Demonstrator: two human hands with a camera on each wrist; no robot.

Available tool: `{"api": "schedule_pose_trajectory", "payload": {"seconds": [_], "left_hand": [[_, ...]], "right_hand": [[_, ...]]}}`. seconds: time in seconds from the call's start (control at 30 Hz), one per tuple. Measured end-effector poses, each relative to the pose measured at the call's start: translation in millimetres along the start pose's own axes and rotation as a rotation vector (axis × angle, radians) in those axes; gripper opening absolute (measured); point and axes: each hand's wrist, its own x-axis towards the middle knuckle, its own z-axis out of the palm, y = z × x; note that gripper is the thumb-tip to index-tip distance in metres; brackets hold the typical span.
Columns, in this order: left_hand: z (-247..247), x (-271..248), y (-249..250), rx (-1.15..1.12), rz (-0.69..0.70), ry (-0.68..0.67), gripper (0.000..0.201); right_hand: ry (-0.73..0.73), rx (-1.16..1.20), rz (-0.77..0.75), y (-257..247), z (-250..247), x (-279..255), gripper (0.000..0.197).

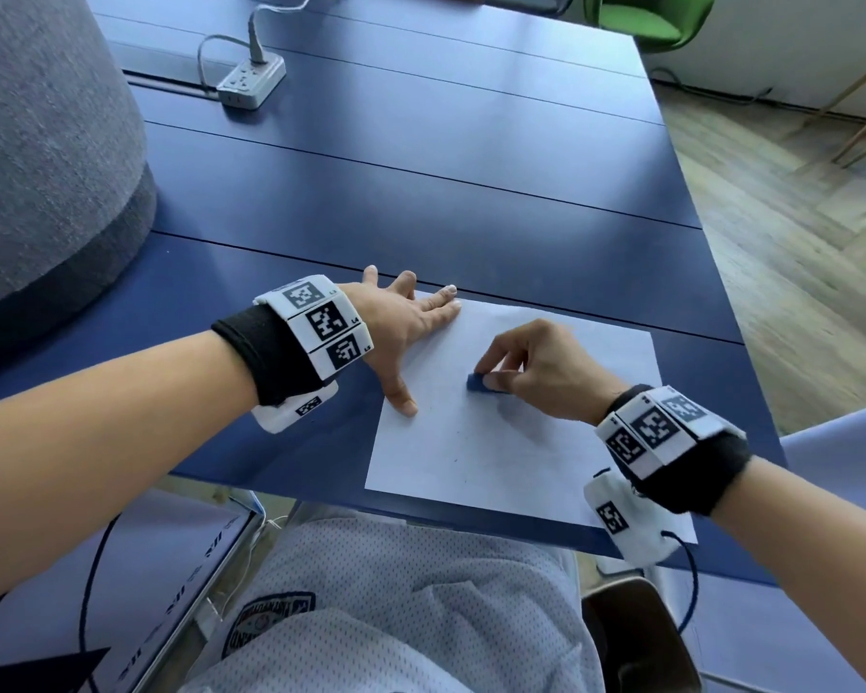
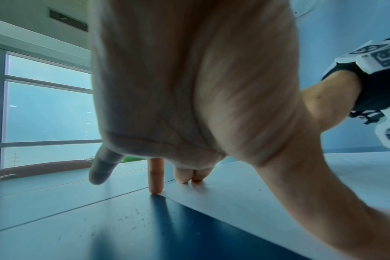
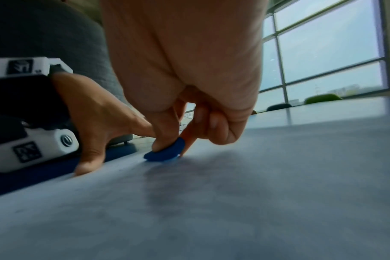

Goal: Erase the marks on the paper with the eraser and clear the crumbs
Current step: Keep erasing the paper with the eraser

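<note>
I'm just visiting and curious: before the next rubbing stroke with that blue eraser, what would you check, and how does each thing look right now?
1. Flat white sheet of paper pinned down: ok; the left hand presses its left edge with spread, straight fingers.
2. Small blue eraser gripped: ok; the right hand pinches it between thumb and fingers.
3. Eraser touching the paper: ok; its lower edge meets the sheet in the right wrist view.
4. Paper fully on the dark blue table: not ok; its near right corner overhangs the table's edge.
5. Marks left to erase: cannot tell; only faint specks show.
6. Crumbs cleared: cannot tell.
</note>
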Motion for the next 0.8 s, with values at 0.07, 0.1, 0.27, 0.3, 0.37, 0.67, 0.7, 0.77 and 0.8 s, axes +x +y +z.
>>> {"api": "schedule_pose_trajectory", "payload": {"seconds": [0.07, 0.1, 0.27, 0.3, 0.37, 0.67, 0.7, 0.77, 0.8], "left_hand": [[0.3, -1.2, -0.1, -0.007, -0.005, 0.003, 0.141], [0.5, -1.5, 0.1, -0.008, -0.005, 0.003, 0.141], [-0.2, -1.4, -0.1, 0.013, -0.005, 0.001, 0.140], [0.0, -1.5, 0.1, 0.011, -0.006, -0.001, 0.140], [0.0, -1.9, 0.3, 0.002, -0.011, 0.001, 0.140], [0.2, -1.1, 1.1, -0.002, -0.019, 0.001, 0.141], [0.8, -1.4, 1.4, 0.000, -0.021, 0.000, 0.141], [0.8, -2.2, 1.9, 0.012, -0.022, 0.000, 0.140], [-0.4, -2.2, 2.1, 0.019, -0.020, 0.001, 0.140]], "right_hand": [[-0.102, 0.024, -0.046, -1.3, 3.7, -9.3, 0.011], [-0.200, 0.013, -0.067, -4.1, 6.0, -15.0, 0.012], [-0.081, -0.033, -0.094, -7.1, 11.1, -16.2, 0.014], [-0.050, -0.025, -0.096, -6.8, 13.2, -19.8, 0.014], [-0.121, -0.016, -0.133, -6.2, 16.2, -31.5, 0.015], [-0.155, -0.027, -0.134, -6.8, 18.6, -38.8, 0.015], [-0.216, -0.029, -0.141, -7.8, 17.8, -41.2, 0.016], [-0.214, -0.039, -0.144, -9.4, 16.2, -37.6, 0.016], [-0.144, -0.043, -0.135, -8.8, 15.5, -33.9, 0.016]]}}
